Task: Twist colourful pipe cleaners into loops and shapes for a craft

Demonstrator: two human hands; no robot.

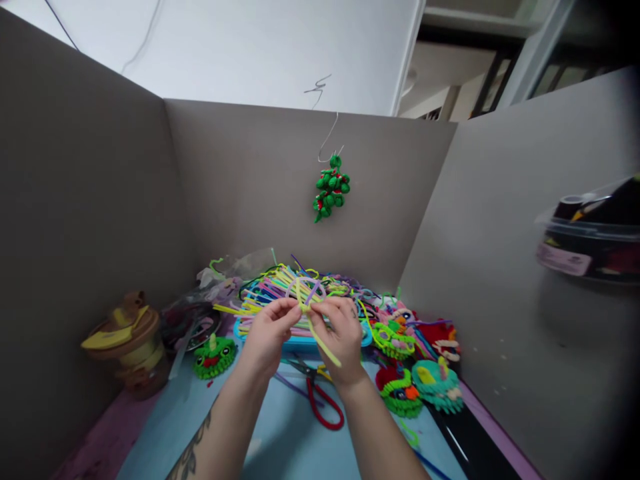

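Observation:
Both hands are raised over the mat at the middle of the head view. My left hand [271, 328] pinches a pale yellow pipe cleaner [324, 347] between thumb and fingertips. Right beside it, my right hand [341, 332] grips the same pipe cleaner, whose free end slants down across the fingers. Lilac pipe cleaner pieces [315, 291] rise above the fingertips, apparently joined to the yellow one; the joint is partly hidden. Behind the hands, a blue tray [300, 345] is heaped with coloured pipe cleaners [265, 293]. Red-handled scissors [320, 403] lie below the hands.
A green fuzzy figure [215, 358] sits at left near a brown pot [133, 350]. Several fuzzy figures, including a teal one [437, 385], crowd the right. A green ornament [331, 190] hangs on the grey back panel [250, 180]; a tub [590, 240] hangs at right.

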